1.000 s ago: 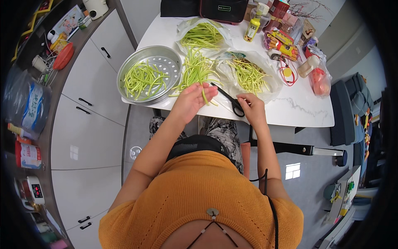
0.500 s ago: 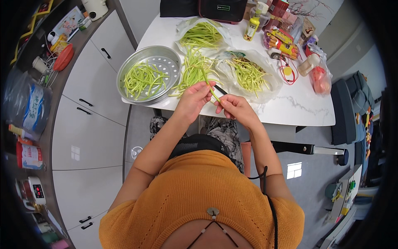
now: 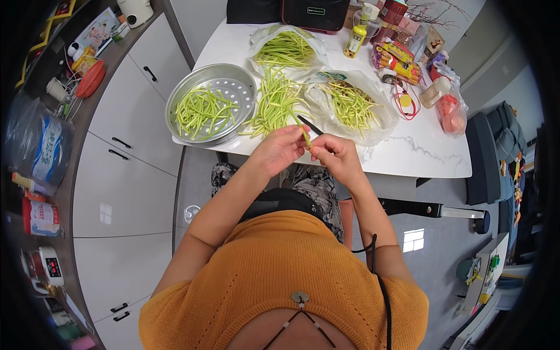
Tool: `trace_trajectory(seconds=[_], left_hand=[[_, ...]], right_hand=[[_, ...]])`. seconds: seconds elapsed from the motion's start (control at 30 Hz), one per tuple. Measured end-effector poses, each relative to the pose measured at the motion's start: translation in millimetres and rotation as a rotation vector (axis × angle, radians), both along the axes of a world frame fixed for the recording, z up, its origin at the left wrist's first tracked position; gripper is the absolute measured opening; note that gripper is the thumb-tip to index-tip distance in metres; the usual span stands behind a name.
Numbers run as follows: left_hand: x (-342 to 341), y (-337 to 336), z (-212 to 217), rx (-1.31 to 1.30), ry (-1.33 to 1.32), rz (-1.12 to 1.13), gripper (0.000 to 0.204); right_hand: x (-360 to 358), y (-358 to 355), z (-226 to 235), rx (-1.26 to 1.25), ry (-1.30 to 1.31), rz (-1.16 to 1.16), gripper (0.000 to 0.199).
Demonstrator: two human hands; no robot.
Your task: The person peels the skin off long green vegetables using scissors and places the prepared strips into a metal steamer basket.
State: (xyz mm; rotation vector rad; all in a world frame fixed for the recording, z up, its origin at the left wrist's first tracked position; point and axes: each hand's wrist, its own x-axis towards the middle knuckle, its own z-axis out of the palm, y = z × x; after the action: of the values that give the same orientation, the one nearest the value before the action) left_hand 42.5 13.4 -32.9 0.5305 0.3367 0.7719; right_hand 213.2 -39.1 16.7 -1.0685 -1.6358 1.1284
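Observation:
Both my hands meet at the table's near edge over one green garlic scape (image 3: 305,137). My left hand (image 3: 277,151) pinches it partway along, and my right hand (image 3: 338,157) grips its lower end between thumb and finger. Just beyond my fingers lies a loose pile of long scapes (image 3: 273,108). To the left, short cut pieces (image 3: 201,111) rest in a round metal steamer pan with a holed bottom (image 3: 249,93). More long scapes (image 3: 284,49) fill a plastic bag at the back. Pale trimmed ends (image 3: 353,105) lie in another plastic bag (image 3: 382,129) on the right.
A black strip-like object (image 3: 309,124) lies beside my hands, its kind unclear. On the white table (image 3: 434,157) stand a yellow bottle (image 3: 354,41), packaged food (image 3: 398,61), a jar (image 3: 435,92) and a bag of red fruit (image 3: 452,114). White cabinets (image 3: 122,192) line the left.
The scape has dropped a little and stands more upright between my hands. My fingers have shifted along it, with the left hand turned slightly more open-palmed.

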Motion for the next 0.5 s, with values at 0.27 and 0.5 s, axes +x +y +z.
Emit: trace_trajectory(seconds=[0.27,0.5], left_hand=[[-4.1,1.2,6.6,-0.004,0.005,0.018,0.017],[-1.4,-2.6,19.8,0.172,0.236,0.164,0.021]], right_hand=[[1.5,1.9,2.8,0.197,-0.230,-0.121,0.009],[1.1,5.4,-2.4,0.531,-0.640,-0.095,0.012]])
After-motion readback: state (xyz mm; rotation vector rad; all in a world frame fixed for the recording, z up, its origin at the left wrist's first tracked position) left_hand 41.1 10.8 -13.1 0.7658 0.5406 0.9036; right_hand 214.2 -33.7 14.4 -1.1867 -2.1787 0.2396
